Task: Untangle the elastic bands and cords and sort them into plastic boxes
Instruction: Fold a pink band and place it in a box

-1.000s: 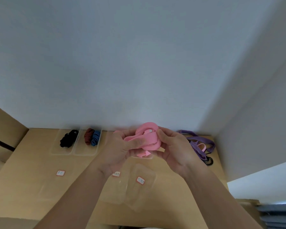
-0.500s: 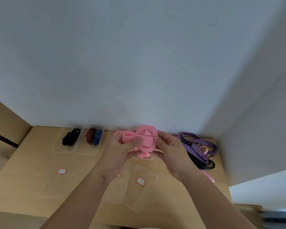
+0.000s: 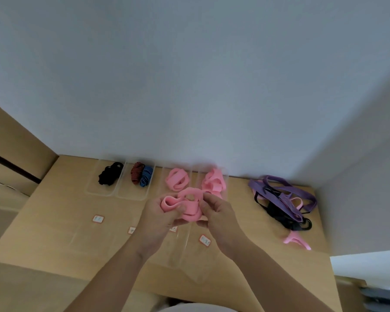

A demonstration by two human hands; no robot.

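Left hand [image 3: 160, 218] and right hand [image 3: 218, 216] are raised together above a light wooden table [image 3: 54, 221], both gripping 1 wide pink elastic band [image 3: 189, 206]. The left thumb and fingers pinch a folded loop at its left end. The right fingertips pinch its upper right edge, with the rest of the band bunched in coils between the 2 hands.

Beyond the hands, a row of 4 clear plastic boxes [image 3: 99, 190] stands along the back of the table against a pale wall. From left to right they hold a black cord bundle [image 3: 110, 173], a red striped bundle [image 3: 136, 175] touching a blue striped bundle [image 3: 146, 177], a coiled pink band [image 3: 177, 179], and a looser heap of pink bands [image 3: 213, 182].

To the right, well apart from the boxes, lies a tangle [image 3: 279, 199] of purple, black and pink bands. A loose pink piece [image 3: 296, 240] lies just in front of it.

Under the forearms is another clear box [image 3: 182, 257], blurred, and small red-edged labels [image 3: 98, 219] show on the near half of the table.
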